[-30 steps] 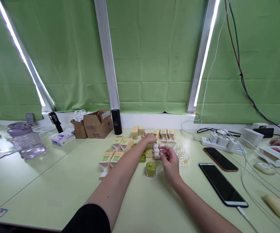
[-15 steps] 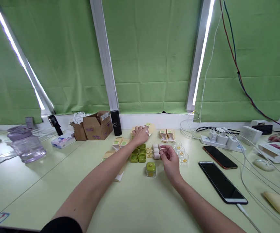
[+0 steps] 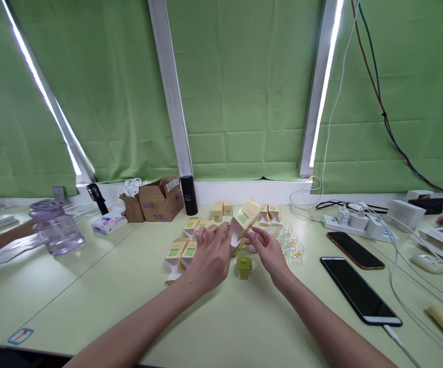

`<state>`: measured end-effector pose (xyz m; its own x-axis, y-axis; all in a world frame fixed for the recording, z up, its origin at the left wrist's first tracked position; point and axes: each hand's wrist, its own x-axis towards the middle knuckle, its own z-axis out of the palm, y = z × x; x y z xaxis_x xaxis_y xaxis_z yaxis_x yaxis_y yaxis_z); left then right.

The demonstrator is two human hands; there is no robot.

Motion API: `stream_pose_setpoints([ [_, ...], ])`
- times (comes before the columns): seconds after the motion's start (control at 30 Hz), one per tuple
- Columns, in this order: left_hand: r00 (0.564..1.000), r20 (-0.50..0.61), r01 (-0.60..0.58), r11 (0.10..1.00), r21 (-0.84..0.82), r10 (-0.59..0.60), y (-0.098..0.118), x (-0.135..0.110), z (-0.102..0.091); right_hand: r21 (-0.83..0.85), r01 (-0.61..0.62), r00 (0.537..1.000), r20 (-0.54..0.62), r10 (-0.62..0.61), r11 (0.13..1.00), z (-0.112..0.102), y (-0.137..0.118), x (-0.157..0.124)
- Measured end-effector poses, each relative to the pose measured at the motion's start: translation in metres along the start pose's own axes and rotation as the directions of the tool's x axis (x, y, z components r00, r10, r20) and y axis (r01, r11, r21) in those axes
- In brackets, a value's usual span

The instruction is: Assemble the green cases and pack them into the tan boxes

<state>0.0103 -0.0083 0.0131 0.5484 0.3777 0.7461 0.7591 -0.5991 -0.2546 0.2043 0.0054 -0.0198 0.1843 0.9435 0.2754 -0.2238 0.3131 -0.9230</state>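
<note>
Green blinds (image 3: 240, 87) fill the back, and below them the pale desk (image 3: 225, 327) spreads across the whole width. At the far left edge, another person's forearm (image 3: 4, 239) reaches in over the desk, partly behind a clear jug (image 3: 60, 232) with a purple lid. An opened cardboard box (image 3: 160, 204) sits near the wall, a black cylinder (image 3: 189, 197) upright just to its right. A white power strip (image 3: 359, 229) lies toward the right rear, with plugs in it.

The left hand (image 3: 213, 255) holds a small beige carton (image 3: 247, 217) by its near left side, raised above the middle of the desk and tilted, its green label facing up and its white inner flap hanging toward the right hand (image 3: 269, 253). That hand has thumb and forefinger close together beside the flap; whether they grip anything, I cannot tell. Two dark-screened phones lie to the right, the white-edged phone (image 3: 359, 291) nearer than the red-edged phone (image 3: 355, 250).

Other cartons (image 3: 175, 252) stand left of the left hand and in pairs at the rear. A green-lidded jar (image 3: 244, 268) stands upright between the wrists. Clear cups (image 3: 296, 250) cluster just past the right hand.
</note>
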Motion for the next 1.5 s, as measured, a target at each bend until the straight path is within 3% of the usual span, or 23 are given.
stream_pose_setpoints([
  [0.17, 0.996, -0.031, -0.086, 0.996, 0.025, 0.087, 0.014, -0.015, -0.010, 0.044, 0.001, 0.998, 0.057, -0.004, 0.999, 0.001, -0.013, -0.007],
  [0.33, 0.998, -0.041, 0.033, 0.979, -0.204, -0.042, 0.012, -0.005, -0.015, 0.106, 0.059, 0.995, 0.073, -0.067, 0.993, -0.004, -0.015, -0.009],
  [0.4, 0.990, -0.038, 0.120, 0.941, -0.318, -0.139, 0.008, 0.004, -0.012, 0.064, 0.082, 0.995, 0.047, -0.085, 0.995, -0.007, -0.011, -0.008],
  [0.5, 0.972, 0.054, 0.228, 0.851, -0.473, -0.230, 0.001, 0.017, 0.000, -0.031, 0.126, 0.992, 0.036, -0.125, 0.992, -0.011, -0.005, -0.007],
  [0.6, 0.966, 0.141, 0.257, 0.771, -0.582, -0.215, -0.003, 0.025, 0.014, -0.155, 0.217, 0.976, 0.023, -0.217, 0.964, -0.012, 0.000, -0.010],
  [0.73, 0.976, 0.114, 0.216, 0.746, -0.630, -0.186, -0.004, 0.024, 0.024, -0.342, 0.349, 0.934, 0.050, -0.354, 0.873, -0.013, 0.003, -0.014],
  [0.9, 0.994, -0.087, 0.016, 0.862, -0.506, -0.069, -0.011, 0.010, 0.032, -0.479, 0.541, 0.831, 0.178, -0.527, 0.691, -0.018, 0.002, -0.014],
  [1.07, 0.946, -0.319, -0.147, 0.954, -0.262, 0.058, -0.023, -0.007, 0.038, -0.570, 0.537, 0.814, 0.155, -0.560, 0.622, -0.024, 0.009, -0.011],
  [1.37, 0.917, -0.363, -0.225, 0.966, -0.124, 0.167, -0.024, -0.022, 0.041, -0.585, 0.544, 0.809, 0.174, -0.561, 0.602, -0.022, 0.016, -0.014],
  [1.5, 0.900, -0.414, -0.194, 0.976, -0.098, 0.137, -0.020, -0.025, 0.040, -0.583, 0.558, 0.797, 0.179, -0.577, 0.590, -0.021, 0.015, -0.014],
])
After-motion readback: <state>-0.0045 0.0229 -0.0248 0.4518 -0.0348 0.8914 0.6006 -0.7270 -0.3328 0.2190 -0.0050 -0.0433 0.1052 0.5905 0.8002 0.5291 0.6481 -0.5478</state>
